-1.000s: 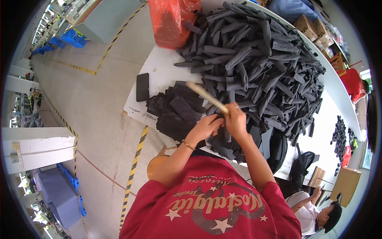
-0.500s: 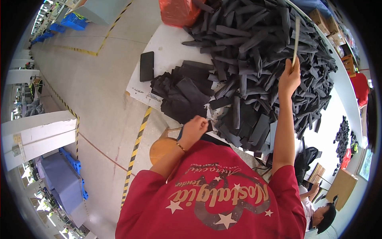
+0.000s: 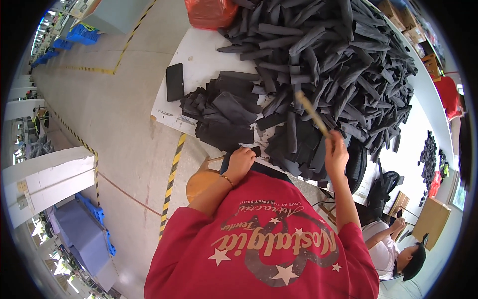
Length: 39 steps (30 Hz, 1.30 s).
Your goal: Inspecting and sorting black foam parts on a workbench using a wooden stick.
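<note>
In my right hand (image 3: 337, 155) is a thin pale stick (image 3: 312, 115), its blurred far end slanting left over the dark fabric pieces. My left hand (image 3: 240, 162) is closed at the table's near edge, with a small black fabric piece (image 3: 256, 151) at its fingertips. Just beyond it lies a stack of flat dark fabric pieces (image 3: 224, 112). A large heap of dark grey, tube-like fabric pieces (image 3: 318, 50) covers the far and right part of the table. More flat dark pieces (image 3: 294, 144) lie between my two hands.
A black phone (image 3: 175, 82) and a red plastic bag (image 3: 211, 14) rest on the white table (image 3: 164, 107). A round wooden stool (image 3: 201, 185) stands left of me. To the right sit a black backpack (image 3: 384, 189) and another person (image 3: 393, 249) in white.
My right hand has come down and left, toward me, swinging the stick from upright to slanting left. My left hand stays near the table edge, with a black piece now at its fingertips.
</note>
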Tool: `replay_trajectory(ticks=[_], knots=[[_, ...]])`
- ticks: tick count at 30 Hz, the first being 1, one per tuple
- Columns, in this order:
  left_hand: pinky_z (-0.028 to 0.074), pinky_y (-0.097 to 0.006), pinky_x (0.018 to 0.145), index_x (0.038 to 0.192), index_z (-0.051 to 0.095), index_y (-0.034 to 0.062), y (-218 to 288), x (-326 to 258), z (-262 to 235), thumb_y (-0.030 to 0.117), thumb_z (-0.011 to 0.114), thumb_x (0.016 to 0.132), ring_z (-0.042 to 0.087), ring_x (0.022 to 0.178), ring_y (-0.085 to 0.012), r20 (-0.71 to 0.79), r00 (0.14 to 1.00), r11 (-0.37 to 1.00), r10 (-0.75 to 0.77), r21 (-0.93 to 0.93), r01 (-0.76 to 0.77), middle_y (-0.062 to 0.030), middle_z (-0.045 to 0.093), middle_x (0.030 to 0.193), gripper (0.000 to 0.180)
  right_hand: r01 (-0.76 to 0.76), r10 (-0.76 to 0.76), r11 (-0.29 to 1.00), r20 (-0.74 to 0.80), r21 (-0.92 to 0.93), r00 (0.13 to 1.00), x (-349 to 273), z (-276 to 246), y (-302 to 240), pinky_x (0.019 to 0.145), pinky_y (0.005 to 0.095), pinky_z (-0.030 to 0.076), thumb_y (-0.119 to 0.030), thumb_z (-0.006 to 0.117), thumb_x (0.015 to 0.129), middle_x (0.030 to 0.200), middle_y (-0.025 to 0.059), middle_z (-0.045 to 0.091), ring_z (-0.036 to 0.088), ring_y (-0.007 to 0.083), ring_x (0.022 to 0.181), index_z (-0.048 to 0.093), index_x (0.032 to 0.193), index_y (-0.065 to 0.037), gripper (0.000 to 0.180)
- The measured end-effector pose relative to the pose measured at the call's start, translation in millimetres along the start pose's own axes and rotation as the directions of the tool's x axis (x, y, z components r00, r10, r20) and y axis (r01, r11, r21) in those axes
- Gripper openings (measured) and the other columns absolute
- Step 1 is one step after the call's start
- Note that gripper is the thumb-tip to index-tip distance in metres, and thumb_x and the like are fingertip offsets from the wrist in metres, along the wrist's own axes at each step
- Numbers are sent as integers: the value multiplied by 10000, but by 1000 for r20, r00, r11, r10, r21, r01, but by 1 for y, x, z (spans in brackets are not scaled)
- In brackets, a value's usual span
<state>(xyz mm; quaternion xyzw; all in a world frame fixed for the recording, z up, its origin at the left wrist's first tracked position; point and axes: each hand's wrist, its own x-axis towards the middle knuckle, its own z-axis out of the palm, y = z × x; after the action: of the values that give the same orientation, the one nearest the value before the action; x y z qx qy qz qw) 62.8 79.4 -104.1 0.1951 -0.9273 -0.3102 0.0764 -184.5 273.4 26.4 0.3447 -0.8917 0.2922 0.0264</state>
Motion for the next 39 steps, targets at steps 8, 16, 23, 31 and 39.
replay_trajectory(ticks=[8,16,23,31,39], knots=[[515,-319,628,789,662,3,13,20,-64,62,727,724,644,663,-228,119,973,868,-196,-441,229,-92,630,767,109,348,-365,929,440,121,821,-24,-26,-1,619,350,505,-38,641,790,775,50,601,627,247,724,658,991,-110,214],[485,-339,692,777,663,40,28,34,-84,96,732,703,619,751,-227,89,995,944,-40,-325,67,-48,627,773,115,576,-563,811,412,105,717,-6,-13,-17,606,347,505,-31,631,688,790,23,580,594,221,704,650,1009,-143,340],[456,-368,728,746,671,86,47,51,-88,157,719,708,600,806,-237,60,989,961,132,-253,-113,-24,640,761,94,520,-583,811,448,267,678,-7,-4,-40,593,354,506,-35,653,705,784,33,603,619,227,711,665,978,-120,287],[477,-355,784,758,690,65,29,50,-108,127,738,686,605,840,-246,122,992,954,39,-298,-1,-41,665,783,107,416,-447,893,419,170,790,12,-59,-23,569,353,491,-55,685,749,772,33,606,612,237,689,678,944,-116,205],[473,-350,801,747,682,53,42,56,-103,128,742,702,605,846,-245,134,989,946,59,-325,-12,-49,663,792,106,485,-502,862,379,148,777,-2,-22,-32,546,377,493,-83,672,757,739,56,574,612,244,652,664,979,-142,230]])
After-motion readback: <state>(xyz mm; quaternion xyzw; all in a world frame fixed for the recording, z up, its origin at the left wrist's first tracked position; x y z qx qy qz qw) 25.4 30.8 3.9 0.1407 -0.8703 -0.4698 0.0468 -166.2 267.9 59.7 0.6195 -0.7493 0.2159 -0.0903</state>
